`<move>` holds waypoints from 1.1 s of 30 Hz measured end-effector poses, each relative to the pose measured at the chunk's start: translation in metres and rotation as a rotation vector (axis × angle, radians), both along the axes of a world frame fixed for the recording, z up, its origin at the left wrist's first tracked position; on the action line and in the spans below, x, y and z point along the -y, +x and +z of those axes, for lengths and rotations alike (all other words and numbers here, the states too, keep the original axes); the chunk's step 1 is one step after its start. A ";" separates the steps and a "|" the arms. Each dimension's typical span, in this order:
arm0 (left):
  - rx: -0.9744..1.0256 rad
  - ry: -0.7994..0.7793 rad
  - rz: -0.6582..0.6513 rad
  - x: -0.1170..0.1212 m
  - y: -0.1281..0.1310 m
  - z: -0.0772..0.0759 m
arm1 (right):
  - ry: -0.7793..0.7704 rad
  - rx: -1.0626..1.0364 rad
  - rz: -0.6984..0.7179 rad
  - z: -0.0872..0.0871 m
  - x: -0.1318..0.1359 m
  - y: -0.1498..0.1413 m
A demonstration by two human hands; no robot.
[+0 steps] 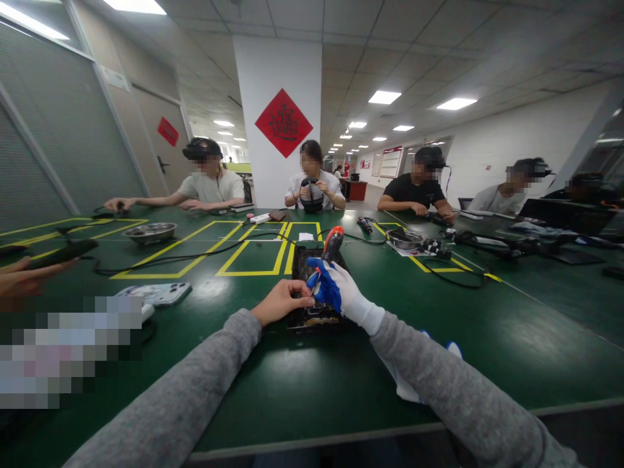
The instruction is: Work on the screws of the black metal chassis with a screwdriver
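My left hand (287,301) is bare, with thumb and fingers pinched together near the gloved fingertips. What it pinches is too small to make out. A white glove with blue coating covers my right hand (341,289), whose fingers are closed around a tool with a black and orange handle (333,243). The orange end points up and away from me; the tool's lower end is hidden by the glove. Beneath both hands lies a black rectangular casing (319,321), flat on the green table.
A second white and blue glove (407,388) lies under my right forearm. To the left are a phone (168,294), a metal bowl (150,233) and another person's hand (24,276). Black cables (190,252) cross the table (273,390). Another metal bowl (406,240) stands right; people sit opposite.
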State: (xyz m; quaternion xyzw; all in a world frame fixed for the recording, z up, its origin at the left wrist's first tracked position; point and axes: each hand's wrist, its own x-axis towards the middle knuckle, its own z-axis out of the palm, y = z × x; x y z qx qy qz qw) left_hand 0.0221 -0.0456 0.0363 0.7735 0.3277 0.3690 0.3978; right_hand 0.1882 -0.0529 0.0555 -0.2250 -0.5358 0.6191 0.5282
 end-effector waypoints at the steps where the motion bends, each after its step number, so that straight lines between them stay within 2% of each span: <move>1: -0.003 -0.020 -0.014 0.000 -0.001 0.000 | -0.016 -0.016 0.003 0.000 -0.001 0.000; 6: -0.001 -0.101 -0.088 -0.001 -0.004 0.001 | -0.070 -0.044 -0.027 0.000 -0.003 -0.001; 13: -0.014 0.003 -0.018 0.001 0.001 0.001 | -0.045 -0.030 -0.067 0.005 0.002 -0.003; 22: -0.018 -0.034 -0.081 0.003 -0.002 0.004 | -0.090 -0.099 -0.015 0.002 -0.003 -0.001; 30: 0.002 -0.007 -0.030 0.002 0.000 0.003 | -0.049 -0.098 -0.049 0.002 -0.003 -0.001; 33: 0.001 -0.030 -0.066 0.002 -0.002 0.004 | -0.059 -0.073 -0.023 0.001 -0.005 -0.001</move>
